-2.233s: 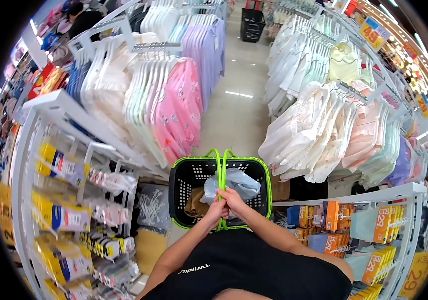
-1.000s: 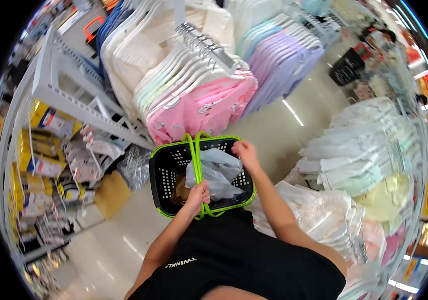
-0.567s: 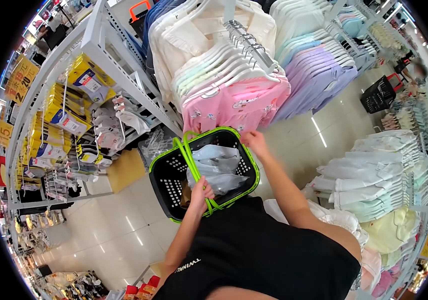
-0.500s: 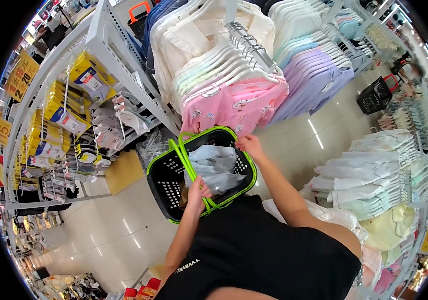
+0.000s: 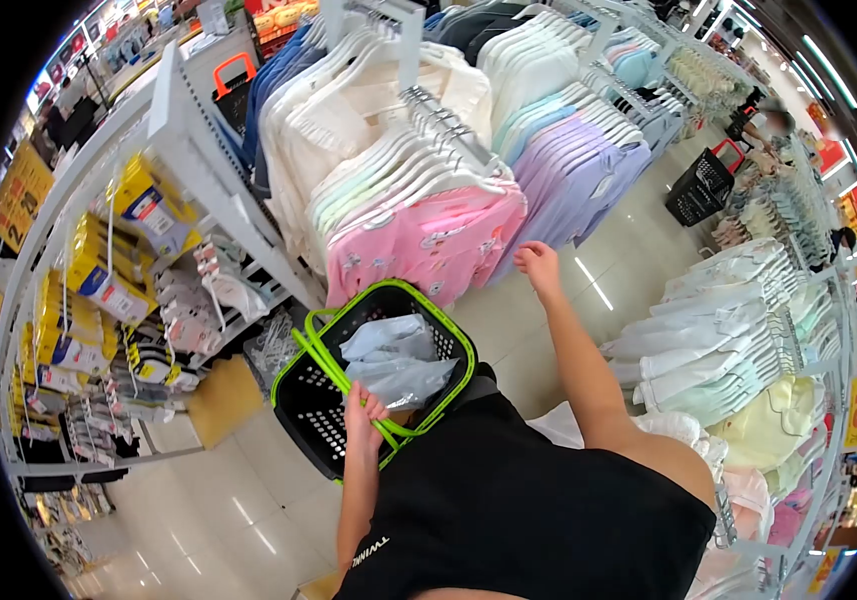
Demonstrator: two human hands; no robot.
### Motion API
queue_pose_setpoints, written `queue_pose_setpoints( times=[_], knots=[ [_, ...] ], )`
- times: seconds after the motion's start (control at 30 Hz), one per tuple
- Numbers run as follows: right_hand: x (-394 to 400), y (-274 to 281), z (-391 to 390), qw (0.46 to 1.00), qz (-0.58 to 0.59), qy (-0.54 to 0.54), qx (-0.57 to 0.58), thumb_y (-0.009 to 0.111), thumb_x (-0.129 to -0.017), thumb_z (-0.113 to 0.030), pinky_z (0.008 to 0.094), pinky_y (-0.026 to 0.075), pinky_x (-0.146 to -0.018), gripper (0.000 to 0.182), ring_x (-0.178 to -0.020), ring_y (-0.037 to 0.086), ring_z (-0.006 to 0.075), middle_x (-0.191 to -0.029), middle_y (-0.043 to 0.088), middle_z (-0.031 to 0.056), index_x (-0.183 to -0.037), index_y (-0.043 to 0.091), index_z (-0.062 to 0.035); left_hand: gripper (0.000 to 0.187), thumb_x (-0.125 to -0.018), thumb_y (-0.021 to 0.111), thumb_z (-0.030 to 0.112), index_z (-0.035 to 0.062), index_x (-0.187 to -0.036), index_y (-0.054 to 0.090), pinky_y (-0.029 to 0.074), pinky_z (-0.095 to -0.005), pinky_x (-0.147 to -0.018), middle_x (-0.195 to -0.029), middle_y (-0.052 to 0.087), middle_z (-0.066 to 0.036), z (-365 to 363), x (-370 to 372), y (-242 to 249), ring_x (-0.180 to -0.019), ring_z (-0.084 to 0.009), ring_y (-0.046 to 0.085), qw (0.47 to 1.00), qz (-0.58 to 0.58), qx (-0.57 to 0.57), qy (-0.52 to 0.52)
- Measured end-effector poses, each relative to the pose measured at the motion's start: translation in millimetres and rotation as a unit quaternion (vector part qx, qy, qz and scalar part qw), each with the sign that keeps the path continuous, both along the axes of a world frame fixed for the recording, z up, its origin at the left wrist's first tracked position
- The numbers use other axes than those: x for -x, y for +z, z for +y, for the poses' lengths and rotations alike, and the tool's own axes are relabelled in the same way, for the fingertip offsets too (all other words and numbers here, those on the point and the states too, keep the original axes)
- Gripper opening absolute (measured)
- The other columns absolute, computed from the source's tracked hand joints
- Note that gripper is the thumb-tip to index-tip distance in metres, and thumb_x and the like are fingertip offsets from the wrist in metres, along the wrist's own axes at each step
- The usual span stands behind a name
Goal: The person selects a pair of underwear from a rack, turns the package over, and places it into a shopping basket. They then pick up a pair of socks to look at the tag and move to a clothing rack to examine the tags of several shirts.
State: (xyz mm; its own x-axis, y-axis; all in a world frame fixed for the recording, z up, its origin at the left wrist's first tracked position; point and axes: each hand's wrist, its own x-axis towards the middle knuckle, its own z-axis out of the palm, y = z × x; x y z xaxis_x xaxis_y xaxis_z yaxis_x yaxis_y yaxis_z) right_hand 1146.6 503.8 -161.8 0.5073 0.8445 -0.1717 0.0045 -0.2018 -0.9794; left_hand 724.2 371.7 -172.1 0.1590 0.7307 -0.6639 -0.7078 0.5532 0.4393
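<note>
My left hand point(image 5: 365, 412) is wrapped round the green handles of a black basket point(image 5: 309, 392) with a green rim. Inside the basket lie light blue-grey items point(image 5: 394, 360) in what looks like clear plastic. My right hand point(image 5: 537, 262) is raised off the basket's right side, fingers slightly curled and apart, holding nothing that I can see. It is nearest to the pink printed clothes point(image 5: 429, 240) and the lavender clothes point(image 5: 579, 190), which hang on white hangers just beyond the basket.
On the left, a white rack point(image 5: 174, 130) holds yellow-and-white packages point(image 5: 109, 265). Pale garments point(image 5: 699, 330) hang at the right. Another black basket point(image 5: 701, 190) with red handles stands on the floor at the upper right, near a person point(image 5: 771, 122). White garments hang at the top.
My right hand has left the basket's rim and moved up and to the right. The basket, with my left hand still on its handles, appears lower and further left as the view has shifted.
</note>
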Motion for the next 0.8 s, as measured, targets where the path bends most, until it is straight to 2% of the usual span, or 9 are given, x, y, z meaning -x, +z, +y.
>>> queue_pose_setpoints(
  times=[0.1, 0.27, 0.33, 0.37, 0.47, 0.6, 0.7, 0.8],
  knots=[
    [-35.7, 5.1, 16.0, 1.0, 0.013, -0.018, 0.002, 0.057, -0.086, -0.01, 0.0253, 0.05, -0.064, 0.018, -0.073, 0.064, 0.0142, -0.086, 0.067, 0.0078, -0.099, 0.063, 0.0011, 0.034, -0.096, 0.05, 0.039, 0.0165, -0.073, 0.038, 0.021, -0.024, -0.043, -0.054, 0.023, 0.006, 4.2, -16.4, -7.4, -0.043, -0.0071, 0.023, 1.0, 0.019, 0.012, 0.008],
    [-108.1, -40.5, 56.5, 0.999, 0.0, 0.021, -0.037, 0.054, -0.087, -0.007, 0.0259, 0.05, -0.066, 0.017, -0.075, 0.063, 0.0143, -0.086, 0.066, 0.0085, -0.098, 0.062, 0.0018, 0.032, -0.094, 0.05, 0.038, 0.0159, -0.075, 0.039, 0.022, -0.0242, -0.043, -0.054, 0.024, 0.006, 24.2, -67.0, -17.5, -0.043, -0.0073, 0.023, 0.995, 0.094, 0.033, 0.021],
    [-146.6, -56.8, 78.6, 0.993, -0.072, 0.024, -0.094, 0.055, -0.088, -0.008, 0.0256, 0.05, -0.066, 0.016, -0.072, 0.063, 0.0124, -0.08, 0.067, 0.0082, -0.095, 0.064, 0.0035, 0.033, -0.094, 0.049, 0.039, 0.017, -0.072, 0.039, 0.022, -0.0247, -0.042, -0.053, 0.023, 0.006, 30.6, -82.1, -30.9, -0.043, -0.0076, 0.024, 0.992, 0.111, 0.051, 0.023],
    [-173.1, -62.0, 93.3, 0.993, -0.066, 0.026, -0.1, 0.055, -0.088, -0.008, 0.0256, 0.05, -0.066, 0.016, -0.072, 0.063, 0.0124, -0.08, 0.067, 0.0082, -0.095, 0.064, 0.0035, 0.033, -0.094, 0.049, 0.039, 0.0175, -0.071, 0.039, 0.021, -0.0249, -0.042, -0.053, 0.023, 0.006, 34.4, -96.8, -32.9, -0.043, -0.0079, 0.024, 0.992, 0.115, 0.051, 0.028],
    [-228.1, -81.1, 108.7, 0.993, 0.048, -0.015, -0.107, 0.054, -0.091, -0.008, 0.0256, 0.05, -0.068, 0.015, -0.075, 0.062, 0.0131, -0.084, 0.066, 0.0071, -0.097, 0.062, 0.0019, 0.036, -0.094, 0.05, 0.038, 0.0181, -0.067, 0.036, 0.021, -0.0253, -0.041, -0.05, 0.021, 0.006, 38.8, -156.7, -15.5, -0.042, -0.0087, 0.023, 0.97, 0.215, 0.079, 0.084],
    [-286.2, -90.1, 125.4, 0.992, 0.068, 0.008, -0.108, 0.052, -0.09, -0.007, 0.0252, 0.049, -0.068, 0.013, -0.074, 0.061, 0.0132, -0.084, 0.065, 0.0066, -0.097, 0.061, 0.0007, 0.038, -0.094, 0.049, 0.037, 0.0188, -0.064, 0.034, 0.02, -0.0254, -0.041, -0.05, 0.021, 0.006, 53.4, -213.0, 3.3, -0.042, -0.0085, 0.023, 0.971, 0.202, 0.081, 0.1],
    [-296.4, -96.6, 130.0, 0.99, 0.083, 0.015, -0.112, 0.052, -0.09, -0.007, 0.0248, 0.049, -0.066, 0.012, -0.073, 0.061, 0.0133, -0.084, 0.064, 0.0062, -0.096, 0.061, -0.0008, 0.038, -0.093, 0.05, 0.036, 0.019, -0.064, 0.034, 0.019, -0.0252, -0.041, -0.05, 0.021, 0.006, 55.3, -227.8, 5.0, -0.041, -0.0083, 0.021, 0.967, 0.191, 0.094, 0.139],
    [-296.3, -102.9, 134.2, 0.989, 0.107, -0.01, -0.101, 0.053, -0.087, -0.003, 0.0247, 0.049, -0.066, 0.011, -0.072, 0.06, 0.0125, -0.079, 0.064, 0.0067, -0.093, 0.06, 0.0028, 0.037, -0.092, 0.051, 0.035, 0.0186, -0.064, 0.035, 0.019, -0.0252, -0.042, -0.051, 0.023, 0.006, 59.8, -235.7, -6.9, -0.042, -0.0084, 0.021, 0.967, 0.161, 0.099, 0.172]
  ],
)
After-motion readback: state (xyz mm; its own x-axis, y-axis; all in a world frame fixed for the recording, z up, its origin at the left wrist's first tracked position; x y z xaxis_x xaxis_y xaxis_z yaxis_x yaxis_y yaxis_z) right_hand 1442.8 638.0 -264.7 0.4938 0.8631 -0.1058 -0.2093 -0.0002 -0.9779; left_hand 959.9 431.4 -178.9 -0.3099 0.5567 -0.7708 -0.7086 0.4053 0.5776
